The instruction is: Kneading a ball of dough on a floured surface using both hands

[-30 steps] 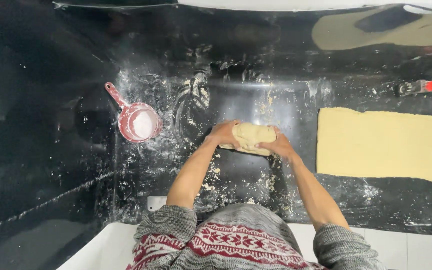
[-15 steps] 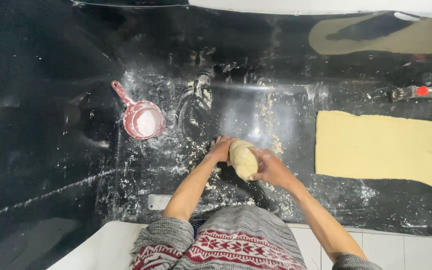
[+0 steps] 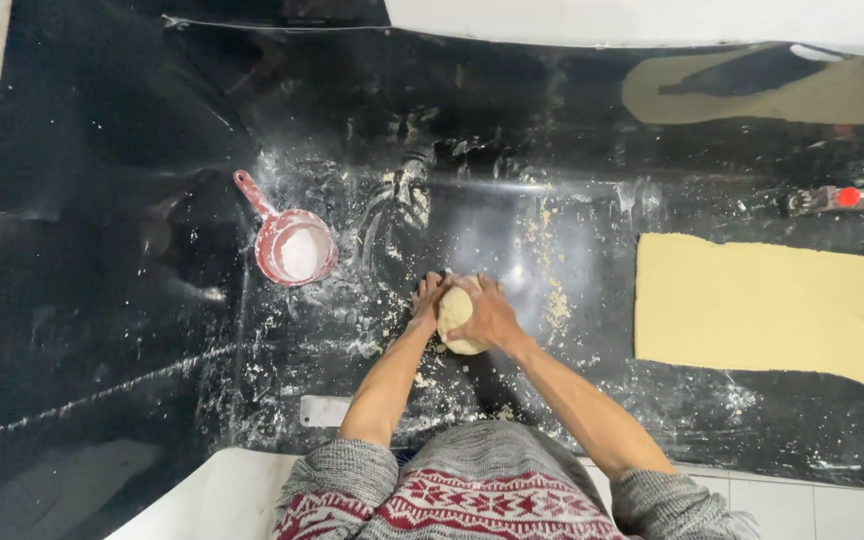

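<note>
Centre of frame: left hand (image 3: 428, 297) and right hand (image 3: 489, 312), each grip closed around a dough ball (image 3: 455, 316) on the floured black table (image 3: 112, 300); red pan (image 3: 293, 248) left of centre

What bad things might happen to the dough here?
The dough lump under both hands, left hand and right hand, may stick, since it sits on a thinly floured patch of the black worktop. A swinging left elbow might also knock the red flour cup nearby.
</note>
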